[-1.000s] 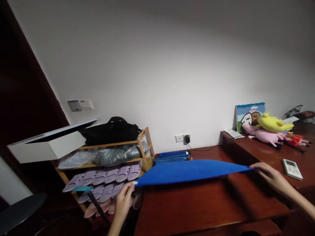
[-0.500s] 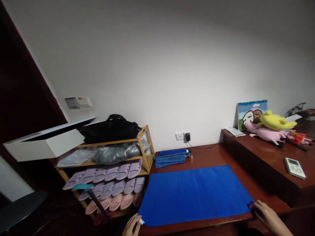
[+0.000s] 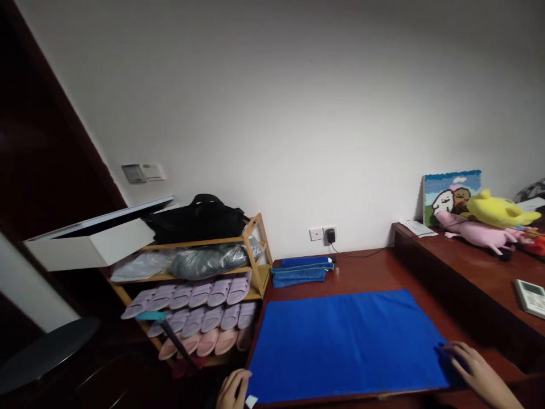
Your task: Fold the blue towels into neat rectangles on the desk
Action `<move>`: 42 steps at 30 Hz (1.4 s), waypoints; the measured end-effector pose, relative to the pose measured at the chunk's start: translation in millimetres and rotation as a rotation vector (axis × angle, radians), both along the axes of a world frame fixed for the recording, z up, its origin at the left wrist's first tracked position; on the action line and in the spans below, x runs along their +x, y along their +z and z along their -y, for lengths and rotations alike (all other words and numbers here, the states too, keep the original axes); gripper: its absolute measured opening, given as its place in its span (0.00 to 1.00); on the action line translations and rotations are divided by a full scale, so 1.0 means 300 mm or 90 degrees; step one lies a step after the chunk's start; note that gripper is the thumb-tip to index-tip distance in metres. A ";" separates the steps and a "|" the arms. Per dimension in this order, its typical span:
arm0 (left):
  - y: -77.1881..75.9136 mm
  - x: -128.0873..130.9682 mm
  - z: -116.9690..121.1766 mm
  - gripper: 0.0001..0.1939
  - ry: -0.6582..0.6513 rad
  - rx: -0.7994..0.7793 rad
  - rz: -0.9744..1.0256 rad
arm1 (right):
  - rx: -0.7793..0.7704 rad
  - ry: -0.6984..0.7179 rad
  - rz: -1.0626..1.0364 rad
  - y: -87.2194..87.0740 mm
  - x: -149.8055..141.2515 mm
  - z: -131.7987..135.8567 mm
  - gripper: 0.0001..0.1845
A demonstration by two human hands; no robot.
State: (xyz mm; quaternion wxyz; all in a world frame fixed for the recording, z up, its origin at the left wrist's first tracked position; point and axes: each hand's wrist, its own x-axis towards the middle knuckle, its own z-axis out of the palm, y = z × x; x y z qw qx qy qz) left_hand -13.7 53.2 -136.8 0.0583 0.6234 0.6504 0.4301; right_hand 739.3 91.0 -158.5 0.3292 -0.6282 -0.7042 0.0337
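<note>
Head: L hand [image 3: 233,389] curled, R hand [image 3: 470,366] half-spread, @ blue cloth [image 3: 344,346] edges.

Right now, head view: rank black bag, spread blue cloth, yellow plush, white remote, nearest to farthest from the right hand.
1. Spread blue cloth: at the right hand
2. White remote: to the hand's right
3. Yellow plush: back right
4. Black bag: far left

cloth [image 3: 340,341] on table [image 3: 361,271] | folded cloths [image 3: 299,276] behind | shoe rack [image 3: 260,279] left | plush toys [image 3: 479,232] right
</note>
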 end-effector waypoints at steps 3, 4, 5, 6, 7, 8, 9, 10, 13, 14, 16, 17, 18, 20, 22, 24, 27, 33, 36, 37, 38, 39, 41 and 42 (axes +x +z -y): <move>0.059 0.026 -0.076 0.25 -0.019 0.004 -0.063 | -0.015 -0.007 0.008 0.022 -0.095 -0.106 0.33; 0.080 0.041 -0.110 0.23 -0.037 -0.001 -0.087 | -0.024 -0.009 0.015 0.031 -0.133 -0.147 0.33; 0.101 0.060 -0.148 0.21 -0.056 -0.010 -0.113 | -0.032 -0.011 0.024 0.039 -0.169 -0.189 0.32; 0.120 0.081 -0.189 0.20 -0.074 -0.023 -0.143 | -0.039 -0.011 0.036 0.046 -0.202 -0.233 0.32; 0.136 0.102 -0.233 0.19 -0.086 -0.045 -0.178 | -0.047 -0.009 0.054 0.052 -0.229 -0.278 0.33; 0.148 0.122 -0.279 0.18 -0.093 -0.071 -0.216 | -0.058 -0.008 0.076 0.055 -0.251 -0.323 0.34; 0.156 0.142 -0.326 0.18 -0.094 -0.098 -0.251 | -0.074 -0.011 0.101 0.055 -0.268 -0.366 0.35; 0.160 0.158 -0.374 0.19 -0.092 -0.122 -0.279 | -0.093 -0.019 0.125 0.052 -0.280 -0.406 0.36; 0.146 0.190 -0.505 0.23 -0.078 -0.166 -0.315 | -0.160 -0.061 0.171 0.025 -0.297 -0.496 0.39; 0.134 0.194 -0.541 0.24 -0.075 -0.173 -0.317 | -0.180 -0.078 0.176 0.009 -0.300 -0.514 0.39; 0.101 0.193 -0.594 0.27 -0.066 -0.196 -0.319 | -0.203 -0.107 0.181 -0.029 -0.305 -0.530 0.38; 0.082 0.189 -0.612 0.28 -0.061 -0.210 -0.320 | -0.203 -0.119 0.184 -0.048 -0.307 -0.531 0.38; 0.062 0.184 -0.624 0.29 -0.054 -0.225 -0.322 | -0.197 -0.130 0.186 -0.064 -0.307 -0.528 0.37; 0.023 0.174 -0.636 0.31 -0.039 -0.251 -0.333 | -0.191 -0.150 0.189 -0.080 -0.304 -0.518 0.37; -0.006 0.168 -0.637 0.32 -0.026 -0.260 -0.352 | -0.217 -0.161 0.194 -0.067 -0.297 -0.507 0.40; -0.023 0.168 -0.635 0.32 -0.018 -0.253 -0.366 | -0.265 -0.174 0.203 -0.028 -0.297 -0.501 0.42; -0.030 0.177 -0.633 0.32 -0.011 -0.252 -0.375 | -0.300 -0.218 0.225 0.065 -0.361 -0.508 0.40; -0.026 0.188 -0.629 0.32 -0.009 -0.256 -0.370 | -0.180 0.043 0.194 0.217 -0.913 -0.548 0.37; -0.026 0.187 -0.628 0.32 -0.016 -0.249 -0.366 | -0.190 0.194 0.155 0.211 -1.232 -0.550 0.37; -0.027 0.186 -0.628 0.32 -0.017 -0.248 -0.365 | -0.209 0.227 0.145 0.199 -1.301 -0.549 0.38; -0.028 0.186 -0.629 0.32 -0.017 -0.246 -0.365 | -0.226 0.248 0.140 0.185 -1.345 -0.549 0.39; -0.030 0.185 -0.631 0.32 -0.015 -0.244 -0.365 | -0.238 0.254 0.142 0.170 -1.361 -0.551 0.40; -0.032 0.184 -0.635 0.33 -0.011 -0.248 -0.367 | -0.239 0.221 0.166 0.146 -1.314 -0.555 0.39; -0.033 0.182 -0.638 0.33 -0.011 -0.252 -0.368 | -0.232 0.192 0.178 0.138 -1.256 -0.556 0.37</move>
